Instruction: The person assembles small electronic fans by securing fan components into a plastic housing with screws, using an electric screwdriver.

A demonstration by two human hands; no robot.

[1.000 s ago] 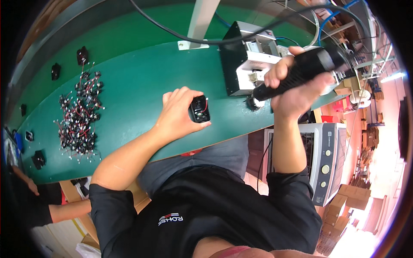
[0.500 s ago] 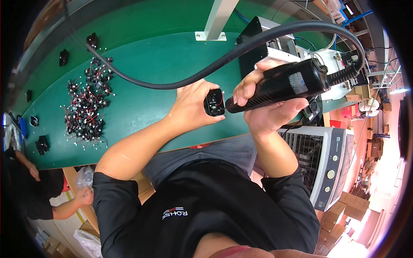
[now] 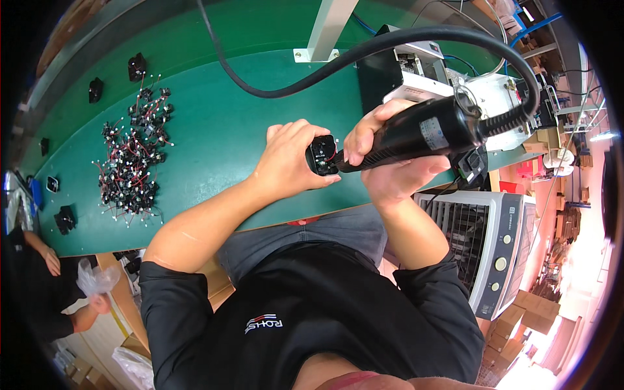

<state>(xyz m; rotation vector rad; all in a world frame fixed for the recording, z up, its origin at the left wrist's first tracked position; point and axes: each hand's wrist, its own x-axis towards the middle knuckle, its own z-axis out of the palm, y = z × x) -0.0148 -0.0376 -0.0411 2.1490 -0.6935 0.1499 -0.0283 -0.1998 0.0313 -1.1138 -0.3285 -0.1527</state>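
Left hand [image 3: 286, 162]: fingers grasping small black part [image 3: 322, 155]. Right hand [image 3: 390, 172]: fingers clenched round black power screwdriver [image 3: 416, 133], tip at part. Green bench [image 3: 214, 130]; wired parts pile [image 3: 133, 159] far left.

Black short-sleeved T-shirt [image 3: 312, 312] — small chest logo — grey trousers [image 3: 312, 227], bare forearms.

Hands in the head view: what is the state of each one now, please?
Left hand: closed on the small black plastic part.
Right hand: closed on the black cylindrical power screwdriver.

Matt green cloth-like table cover [image 3: 214, 130], glossy black plastic screwdriver body [image 3: 422, 130], smooth rubbery cable [image 3: 312, 71].
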